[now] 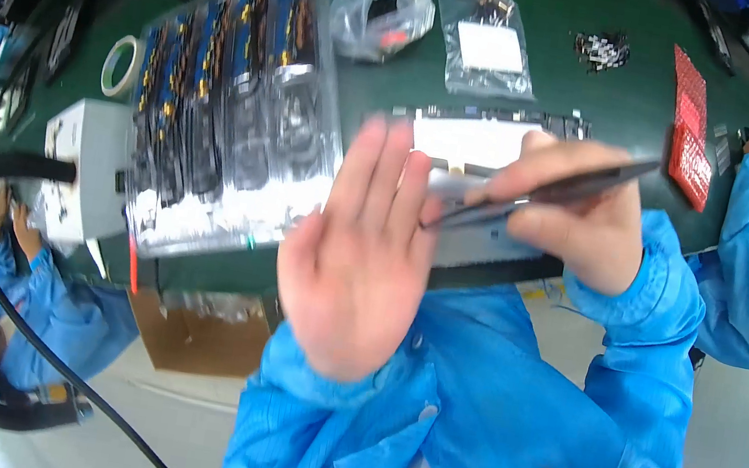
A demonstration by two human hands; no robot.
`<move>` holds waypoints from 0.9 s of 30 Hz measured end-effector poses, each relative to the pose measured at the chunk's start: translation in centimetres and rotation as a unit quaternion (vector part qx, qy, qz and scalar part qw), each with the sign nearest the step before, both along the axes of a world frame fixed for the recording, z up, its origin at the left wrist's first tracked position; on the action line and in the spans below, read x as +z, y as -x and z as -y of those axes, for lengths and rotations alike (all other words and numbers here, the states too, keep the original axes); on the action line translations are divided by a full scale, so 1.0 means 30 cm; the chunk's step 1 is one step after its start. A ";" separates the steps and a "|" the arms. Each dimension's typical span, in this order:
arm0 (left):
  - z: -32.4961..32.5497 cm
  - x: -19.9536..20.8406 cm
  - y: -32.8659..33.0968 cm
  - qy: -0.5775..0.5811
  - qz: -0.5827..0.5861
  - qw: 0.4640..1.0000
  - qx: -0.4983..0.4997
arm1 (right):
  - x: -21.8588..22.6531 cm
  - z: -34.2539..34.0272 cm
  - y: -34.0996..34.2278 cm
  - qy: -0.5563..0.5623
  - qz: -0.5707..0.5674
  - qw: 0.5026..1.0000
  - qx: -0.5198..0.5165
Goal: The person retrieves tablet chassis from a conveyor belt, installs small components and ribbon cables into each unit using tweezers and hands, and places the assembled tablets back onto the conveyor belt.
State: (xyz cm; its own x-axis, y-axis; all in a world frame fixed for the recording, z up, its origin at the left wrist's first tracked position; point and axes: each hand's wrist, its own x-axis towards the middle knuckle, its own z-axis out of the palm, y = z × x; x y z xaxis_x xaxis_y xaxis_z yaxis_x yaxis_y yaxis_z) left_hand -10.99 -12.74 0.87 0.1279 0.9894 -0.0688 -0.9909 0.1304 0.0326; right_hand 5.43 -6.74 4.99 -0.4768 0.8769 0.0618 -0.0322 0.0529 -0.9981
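Observation:
My left hand (354,275) is held palm up above the table edge, its fingers stretched out. In my right hand (599,224) is a pair of dark tweezers (590,184), gripped between thumb and fingers. The tweezers' tips point left and reach the little-finger side of my left hand; whether they touch it or pinch anything small, I cannot make out. Behind both hands lies a flat pale panel (480,143) with a dark strip of small parts along its far edge. My hands cover much of its near side.
Left of the panel stands a clear plastic tray (332,97) of dark parts with cables. Farther back are two clear bags (381,27), small loose parts (602,50) and red bubble wrap (690,165). A tape roll (119,65) and white box (102,145) sit left. Co-workers flank me.

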 end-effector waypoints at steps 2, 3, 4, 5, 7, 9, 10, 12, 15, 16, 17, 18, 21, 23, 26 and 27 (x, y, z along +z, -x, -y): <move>-0.031 0.033 -0.029 0.005 0.019 1.000 -0.003 | 0.017 0.089 0.006 0.048 -0.004 0.999 0.000; -0.029 0.034 -0.035 -0.021 0.043 0.999 -0.006 | 0.007 0.120 0.013 0.053 -0.002 0.999 0.009; -0.031 0.036 -0.044 -0.055 0.068 0.996 -0.019 | -0.020 0.142 0.012 0.010 -0.002 1.000 -0.020; -0.028 0.036 -0.056 -0.057 0.071 0.996 -0.023 | -0.051 0.156 0.004 -0.031 -0.003 0.998 -0.051; -0.014 0.036 -0.067 -0.065 0.089 0.994 -0.025 | -0.075 0.169 -0.006 -0.054 0.011 0.997 -0.053; -0.003 0.031 -0.062 -0.061 0.092 0.994 -0.016 | -0.080 0.183 -0.009 -0.074 0.032 0.996 -0.049; 0.001 0.028 -0.057 -0.057 0.093 0.994 -0.006 | -0.079 0.184 -0.013 -0.074 0.031 0.996 -0.046; 0.008 0.024 -0.051 -0.054 0.095 0.994 -0.002 | -0.074 0.184 -0.025 -0.103 0.053 0.993 -0.025; 0.016 0.030 -0.056 -0.046 0.100 0.994 0.000 | -0.084 0.177 -0.043 -0.214 0.025 0.977 0.008; 0.019 0.032 -0.055 -0.041 0.102 0.994 0.001 | -0.069 0.171 -0.043 -0.268 0.055 0.961 0.040; 0.023 0.032 -0.054 -0.041 0.102 0.994 0.001 | -0.056 0.179 -0.025 -0.284 0.070 0.956 0.039; 0.027 0.032 -0.052 -0.034 0.091 0.995 0.001 | -0.050 0.181 -0.010 -0.299 0.080 0.950 0.044; 0.028 0.034 -0.045 -0.029 0.079 0.996 -0.003 | -0.053 0.183 0.015 -0.327 0.090 0.940 0.033; 0.030 0.031 -0.034 -0.029 0.076 0.997 0.001 | -0.061 0.182 0.028 -0.338 0.087 0.937 0.022; 0.032 0.034 -0.017 -0.024 0.034 0.999 0.011 | -0.063 0.183 0.051 -0.332 0.089 0.939 0.021; 0.034 0.034 -0.007 -0.022 0.023 0.999 0.018 | -0.062 0.181 0.063 -0.328 0.092 0.940 0.020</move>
